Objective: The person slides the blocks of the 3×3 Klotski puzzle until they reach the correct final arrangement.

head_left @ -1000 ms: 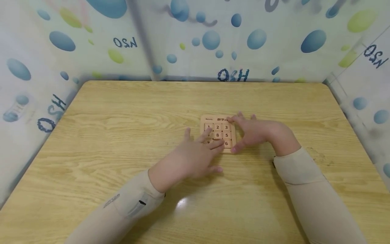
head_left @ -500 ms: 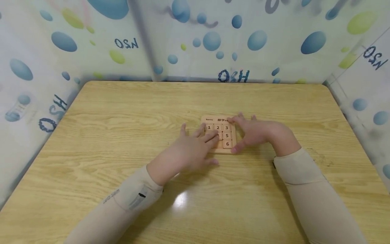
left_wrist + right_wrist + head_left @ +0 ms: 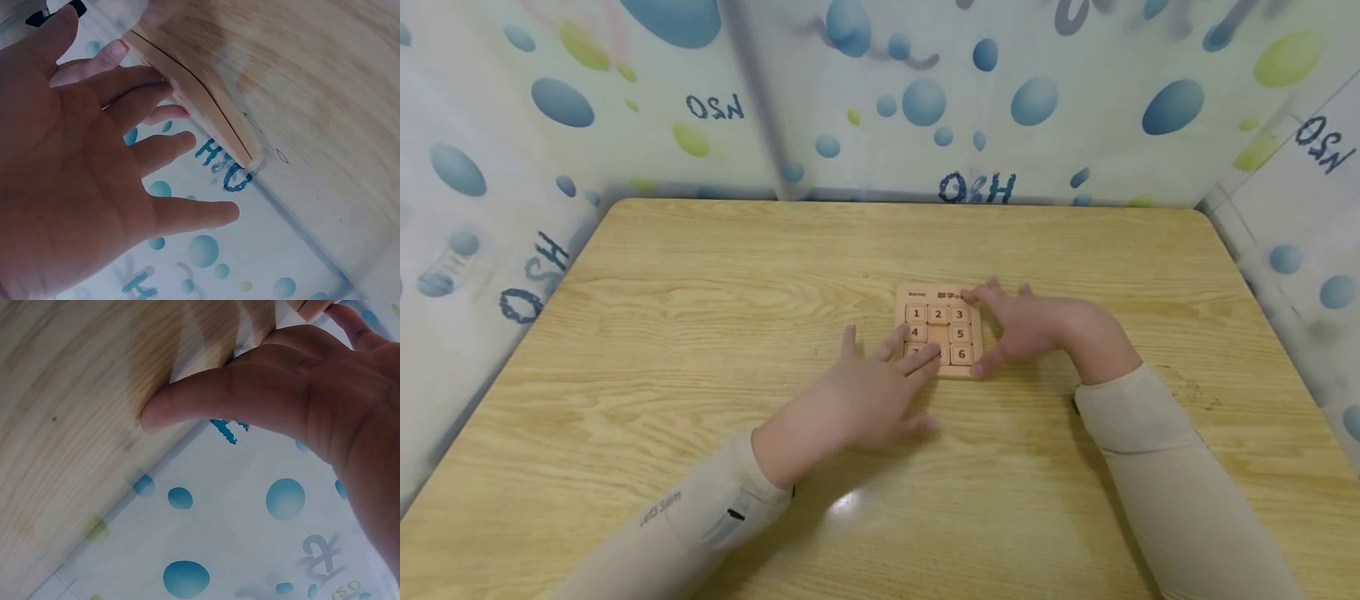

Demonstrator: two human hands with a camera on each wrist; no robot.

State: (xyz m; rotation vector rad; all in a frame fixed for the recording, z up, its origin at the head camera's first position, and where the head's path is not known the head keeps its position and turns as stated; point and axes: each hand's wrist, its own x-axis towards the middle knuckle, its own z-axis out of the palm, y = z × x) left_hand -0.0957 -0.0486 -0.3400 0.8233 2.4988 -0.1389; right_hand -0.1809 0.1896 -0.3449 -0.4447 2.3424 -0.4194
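A wooden number slide puzzle [image 3: 928, 295] lies flat on the table. Tiles 1, 2 and 3 form its top row, with 4 and 5 on either side of a vacant centre square. In the bottom row are 7, 8 and 6. My left hand [image 3: 876, 396] reaches over the lower left with fingers spread, one fingertip on the 8 tile [image 3: 945, 358], partly hiding 7 and 8. At the right side my right hand [image 3: 1030, 325] grips the frame, thumb at the lower corner and a finger at the upper one. The left wrist view shows the puzzle's side edge [image 3: 200, 94].
The wood-grain table [image 3: 737, 275] extends around the puzzle on all sides. Behind and beside it hangs a pale covering [image 3: 880, 158] printed with blue and green drops. Both forearms wear light sleeves [image 3: 1150, 417].
The 8 tile has slid from the centre down to the bottom row, so the vacant square is now in the centre. My left fingers moved up onto it, then down; the right hand stayed put.
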